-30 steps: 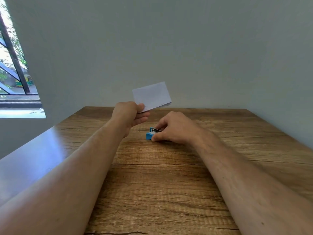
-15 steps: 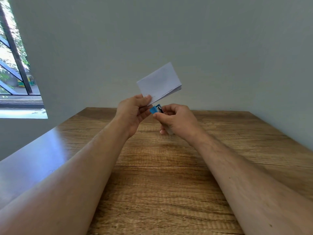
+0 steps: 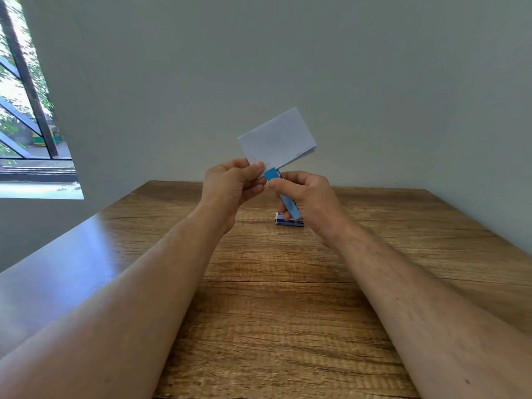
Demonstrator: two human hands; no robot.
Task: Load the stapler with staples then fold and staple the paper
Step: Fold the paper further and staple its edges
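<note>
1. Our left hand pinches the lower left corner of the paper between thumb and curled fingers. It holds the sheet up in the air above the tabletop, likely so the corner stays steady for the stapler.

2. Our right hand is wrapped around the blue stapler. The thumb lies along its near side and the fingers curl behind it. The stapler stands nearly upright, its mouth end at the top.

3. The stapler's top end meets the paper's lower edge, just beside our left thumb. We judge the corner is being fed into the mouth, but we cannot tell whether the paper is already between the arms.

4. The paper is already folded into a small rectangle. Its folded side shows at the right, and it tilts up toward the right. Holding it by the corner being stapled keeps the layers aligned.

5. A small blue and white box, probably for staples, lies on the tabletop under our right hand, set out of the way.

6. Beyond are a plain grey wall and, at far left, a window.

7. We judge folding is finished and the squeeze comes next.
</note>
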